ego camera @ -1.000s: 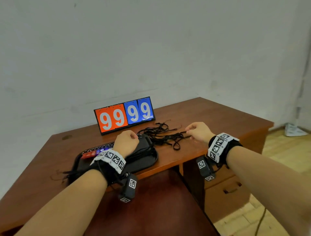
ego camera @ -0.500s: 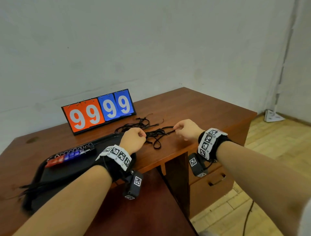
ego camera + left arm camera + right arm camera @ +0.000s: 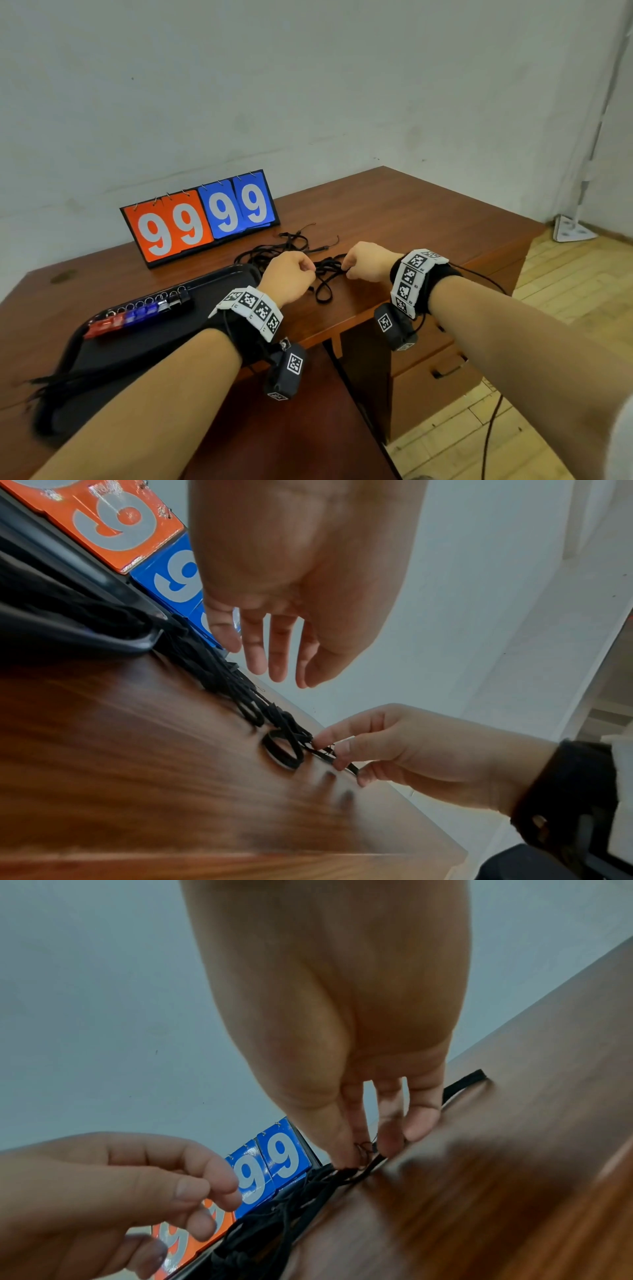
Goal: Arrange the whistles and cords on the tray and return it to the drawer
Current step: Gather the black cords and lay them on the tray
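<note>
A black tray (image 3: 113,356) lies on the desk at the left, with a row of red, blue and black whistles (image 3: 137,313) along its far side. Black strands trail over the tray's near left end. A tangle of black cords (image 3: 291,245) lies on the desk just right of the tray. My right hand (image 3: 346,270) pinches one cord at the tangle's near right edge between thumb and fingers (image 3: 346,1139). My left hand (image 3: 310,270) hovers over the tangle's left side with its fingers (image 3: 277,653) loosely bent and nothing in them.
A flip scoreboard (image 3: 198,219) reading 99 99 stands behind the tray and cords. The brown desk (image 3: 428,219) runs on to the right. Under its right side is a closed drawer with a handle (image 3: 445,371). A dark brown surface (image 3: 274,438) sits below the front edge.
My left hand has moved right, off the tray, to the cord tangle and now sits close to my right hand. The right hand has stayed on the cords. The head view swung right.
</note>
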Motion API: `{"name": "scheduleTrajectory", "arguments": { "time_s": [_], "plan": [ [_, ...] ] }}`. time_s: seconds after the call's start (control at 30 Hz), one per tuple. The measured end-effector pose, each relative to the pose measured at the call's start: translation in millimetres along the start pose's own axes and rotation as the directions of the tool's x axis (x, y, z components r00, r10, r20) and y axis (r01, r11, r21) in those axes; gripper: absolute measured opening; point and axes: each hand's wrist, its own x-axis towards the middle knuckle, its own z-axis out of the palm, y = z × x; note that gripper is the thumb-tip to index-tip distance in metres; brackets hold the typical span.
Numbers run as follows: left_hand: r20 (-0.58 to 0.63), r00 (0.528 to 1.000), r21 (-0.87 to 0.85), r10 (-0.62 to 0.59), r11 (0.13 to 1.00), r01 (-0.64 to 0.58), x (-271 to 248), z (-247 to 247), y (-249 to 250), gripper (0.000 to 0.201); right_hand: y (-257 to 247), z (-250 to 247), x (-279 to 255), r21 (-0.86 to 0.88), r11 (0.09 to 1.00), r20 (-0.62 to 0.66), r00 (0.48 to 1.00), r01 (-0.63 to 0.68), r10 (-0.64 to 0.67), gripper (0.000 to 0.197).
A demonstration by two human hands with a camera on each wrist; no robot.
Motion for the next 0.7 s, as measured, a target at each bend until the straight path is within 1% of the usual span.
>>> {"name": "scheduleTrajectory", "arguments": {
  "time_s": [0.1, 0.17, 0.23, 0.3, 0.43, 0.53, 0.63, 0.7],
  "plan": [
    [0.002, 1.000, -0.013, 0.009, 1.000, -0.009, 0, -1, 1, 0.014, 5, -2, -2, 0.091, 0.996, -0.127, 0.992, -0.013, 0.024, 0.023],
    [-0.006, 1.000, -0.022, 0.017, 1.000, -0.017, -1, -4, 3, 0.015, 5, -6, -3, 0.198, 0.980, -0.241, 0.969, -0.005, 0.054, 0.016],
    [-0.026, 0.999, -0.039, 0.020, 0.999, -0.021, -1, -5, 6, 0.015, 5, -11, -6, 0.336, 0.942, -0.331, 0.939, 0.021, 0.097, 0.011],
    [-0.043, 0.999, -0.047, 0.022, 0.999, -0.024, 1, -6, 8, 0.016, 4, -17, -8, 0.445, 0.893, -0.387, 0.914, 0.067, 0.124, 0.013],
    [-0.062, 0.997, -0.066, 0.050, 0.996, -0.054, 3, -6, 12, 0.017, -3, -24, -12, 0.557, 0.819, -0.434, 0.890, 0.143, 0.140, 0.015],
    [-0.078, 0.995, -0.090, 0.068, 0.993, -0.075, 5, -5, 16, 0.017, -8, -27, -16, 0.632, 0.754, -0.416, 0.899, 0.178, 0.137, 0.010],
    [-0.078, 0.993, -0.151, 0.085, 0.984, -0.096, 7, -4, 22, 0.020, -13, -30, -20, 0.692, 0.695, -0.397, 0.907, 0.194, 0.143, 0.011],
    [-0.091, 0.991, -0.203, 0.099, 0.972, -0.116, 7, -4, 26, 0.024, -19, -33, -23, 0.718, 0.662, -0.383, 0.916, 0.214, 0.120, 0.012]
  ]
}}
